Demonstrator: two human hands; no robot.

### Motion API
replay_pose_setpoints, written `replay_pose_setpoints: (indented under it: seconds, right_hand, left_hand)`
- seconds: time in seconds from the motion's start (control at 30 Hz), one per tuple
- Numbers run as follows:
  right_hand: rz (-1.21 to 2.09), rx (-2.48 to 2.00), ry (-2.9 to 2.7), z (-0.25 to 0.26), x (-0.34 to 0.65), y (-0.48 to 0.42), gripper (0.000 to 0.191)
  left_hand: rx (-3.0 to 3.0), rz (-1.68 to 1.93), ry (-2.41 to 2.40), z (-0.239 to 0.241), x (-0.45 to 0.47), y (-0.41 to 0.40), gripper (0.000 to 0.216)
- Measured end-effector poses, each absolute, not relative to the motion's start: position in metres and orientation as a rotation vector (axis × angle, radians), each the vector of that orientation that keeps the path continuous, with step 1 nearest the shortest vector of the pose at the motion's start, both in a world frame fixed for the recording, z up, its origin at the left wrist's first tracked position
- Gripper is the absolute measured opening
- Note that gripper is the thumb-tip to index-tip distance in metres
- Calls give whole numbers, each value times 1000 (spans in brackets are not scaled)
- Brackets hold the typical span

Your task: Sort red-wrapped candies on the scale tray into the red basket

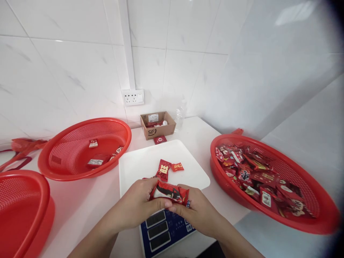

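Observation:
Both my left hand and my right hand grip a red snack packet with a black and white print, one at each end, thumbs nearly meeting at its lower edge. The packet is held over the front of a digital scale, whose blue panel shows below my wrists. On the scale's white tray, just beyond my fingers, lie a red packet with pale lettering and a small orange-red packet. Another red packet behind my left hand is mostly hidden.
A red basket full of red packets stands at right, overhanging the table edge. At left, one red basket holds a few packets; another is partly in view. A cardboard box and a clear bottle stand by the wall.

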State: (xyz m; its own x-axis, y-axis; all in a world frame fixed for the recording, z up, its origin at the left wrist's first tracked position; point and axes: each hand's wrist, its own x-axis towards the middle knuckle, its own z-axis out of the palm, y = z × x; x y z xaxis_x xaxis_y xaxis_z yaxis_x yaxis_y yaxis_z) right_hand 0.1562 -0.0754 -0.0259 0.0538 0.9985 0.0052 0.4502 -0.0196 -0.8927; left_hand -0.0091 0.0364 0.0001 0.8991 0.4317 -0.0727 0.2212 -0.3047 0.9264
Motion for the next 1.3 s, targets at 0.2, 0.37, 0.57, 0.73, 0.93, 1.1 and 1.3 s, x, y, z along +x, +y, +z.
replay_pose_setpoints:
  seconds: [0.2,0.37,0.57,0.73,0.93,1.1,1.3]
  right_hand:
    - [683,-1822,-1437,-32,178,-75,23]
    - [470,-1872,-1484,-35,187,-77,40]
    - [663,-1729,-1984,-27,171,-79,27]
    - [509,-1805,-1935,-35,174,-72,28]
    - [464,-1870,-1865,-42,177,-59,38]
    - [468,-1907,-1822,-41,183,-59,42]
    - [423,-2008,-1704,-47,199,-53,50]
  left_hand:
    - [2084,401,684,-5,-11,42,48]
    - [2429,372,718,-8,-9,50,15]
    - [2545,226,682,-15,-7,52,26]
    - [2527,275,734,-23,-2,56,31]
    - [2496,330,797,-27,2,60,35]
    - [2458,339,830,-23,0,58,30]
    - [2407,317,822,-24,1,57,24]
